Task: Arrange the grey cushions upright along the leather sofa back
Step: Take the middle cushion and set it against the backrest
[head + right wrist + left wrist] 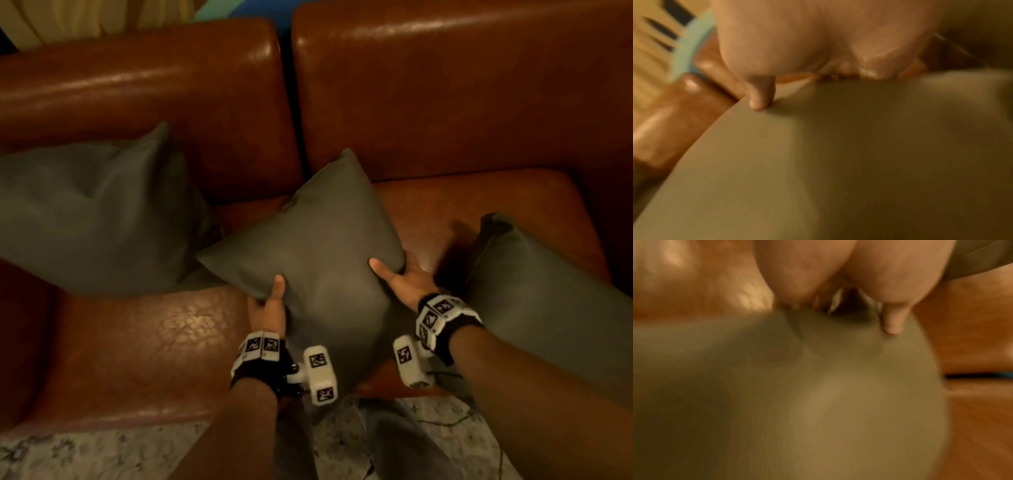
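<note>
A grey cushion (318, 253) is held tilted over the brown leather sofa seat (144, 346), one corner pointing at the sofa back (445, 102). My left hand (269, 308) grips its left edge, thumb on top, fingers hidden beneath. My right hand (406, 277) grips its right edge the same way. Both wrist views are blurred: the left hand's thumb (893, 322) and the right hand's thumb (761, 95) press on the held cushion (797, 402) (838, 162). A second grey cushion (96, 216) leans against the back at left. A third grey cushion (548, 301) lies at the right.
The sofa back is split by a gap (286, 85) between two cushions. A pale patterned rug (85, 455) covers the floor in front of the sofa. A yellowish curtain (85, 17) hangs behind the sofa at top left.
</note>
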Demonstrator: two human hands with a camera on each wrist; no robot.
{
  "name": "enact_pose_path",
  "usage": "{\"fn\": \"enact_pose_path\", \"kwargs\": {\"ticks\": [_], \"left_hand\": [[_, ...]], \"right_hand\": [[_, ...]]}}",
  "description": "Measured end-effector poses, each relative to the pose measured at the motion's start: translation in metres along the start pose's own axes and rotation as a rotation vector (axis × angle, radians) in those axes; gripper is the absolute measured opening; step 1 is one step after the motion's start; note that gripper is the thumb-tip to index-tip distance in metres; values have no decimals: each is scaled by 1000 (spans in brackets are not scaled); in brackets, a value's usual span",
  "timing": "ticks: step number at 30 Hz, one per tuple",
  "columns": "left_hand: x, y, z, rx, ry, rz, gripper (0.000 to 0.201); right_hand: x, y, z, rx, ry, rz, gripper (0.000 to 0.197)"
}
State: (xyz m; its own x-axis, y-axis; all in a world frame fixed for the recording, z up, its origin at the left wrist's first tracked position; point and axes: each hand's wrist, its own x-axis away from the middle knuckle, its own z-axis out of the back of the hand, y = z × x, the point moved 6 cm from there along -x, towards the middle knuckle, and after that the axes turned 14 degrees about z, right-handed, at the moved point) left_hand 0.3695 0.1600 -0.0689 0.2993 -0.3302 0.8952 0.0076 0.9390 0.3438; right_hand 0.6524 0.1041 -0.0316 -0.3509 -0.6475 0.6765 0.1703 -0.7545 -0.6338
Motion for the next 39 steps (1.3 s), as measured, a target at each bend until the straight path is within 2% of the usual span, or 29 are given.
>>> {"fn": "enact_pose_path", "kwargs": {"ticks": [1, 3, 5, 7, 9, 11, 13, 14, 16, 18, 19, 20, 21, 22, 23, 24, 25, 27, 30, 31, 34, 36, 38, 39], "left_hand": [[19, 11, -6, -21, 50, -47, 77], [49, 37, -11, -59, 111, -252, 64], [77, 74, -19, -143, 99, -494, 64], [98, 117, -37, -400, 122, -706, 68], [108, 155, -66, -714, 76, -904, 70], [105, 174, -87, -936, -31, -997, 72], [86, 173, -80, -952, -53, -954, 72], [78, 167, -65, -850, -7, -920, 71], [59, 143, -15, -524, 208, -802, 68], [38, 104, 35, -229, 391, -531, 74], [25, 83, 49, -126, 393, -372, 80], [12, 68, 52, -62, 321, -220, 87], [0, 59, 46, 12, 190, -122, 93], [-9, 55, 35, 124, 25, -69, 94], [-10, 59, 23, 243, -126, -38, 87], [-15, 61, 14, 355, -219, -21, 78], [-10, 68, 6, 393, -262, -46, 72], [10, 81, -6, 405, -305, -139, 63], [26, 113, -10, 407, -400, -318, 51], [27, 127, -9, 398, -413, -375, 48], [24, 172, -7, 328, -382, -472, 43], [12, 189, -4, 267, -319, -373, 40], [-1, 192, -1, 193, -246, -226, 49], [-6, 191, -2, 158, -240, -198, 54]], "right_hand": [[7, 2, -3, -19, 24, 1, 95], [18, 8, -6, -158, 98, -18, 88], [27, 18, -15, -328, 166, -53, 88], [34, 29, -37, -562, 185, -102, 87], [47, 24, -72, -751, 97, -153, 56], [61, 18, -101, -723, -53, -235, 28], [60, 7, -101, -514, -142, -156, 9], [48, 3, -86, -342, -106, -27, 7], [20, -24, -29, -31, 156, 231, 15], [-4, -61, 30, 79, 411, 343, 13], [-18, -78, 51, 99, 458, 348, 26], [-34, -88, 63, 69, 421, 301, 43], [-51, -94, 65, 2, 343, 240, 60], [-64, -97, 63, -52, 276, 186, 78], [-73, -99, 61, -100, 233, 148, 94], [-81, -100, 53, -143, 184, 122, 105], [-81, -100, 51, -183, 157, 127, 107], [-69, -101, 57, -272, 184, 190, 95], [-51, -94, 77, -434, 348, 310, 71], [-47, -94, 82, -467, 392, 348, 68], [-46, -104, 77, -464, 422, 395, 83], [-54, -114, 65, -348, 405, 372, 77], [-58, -125, 60, -272, 412, 335, 75], [-60, -129, 62, -255, 422, 320, 76]]}}
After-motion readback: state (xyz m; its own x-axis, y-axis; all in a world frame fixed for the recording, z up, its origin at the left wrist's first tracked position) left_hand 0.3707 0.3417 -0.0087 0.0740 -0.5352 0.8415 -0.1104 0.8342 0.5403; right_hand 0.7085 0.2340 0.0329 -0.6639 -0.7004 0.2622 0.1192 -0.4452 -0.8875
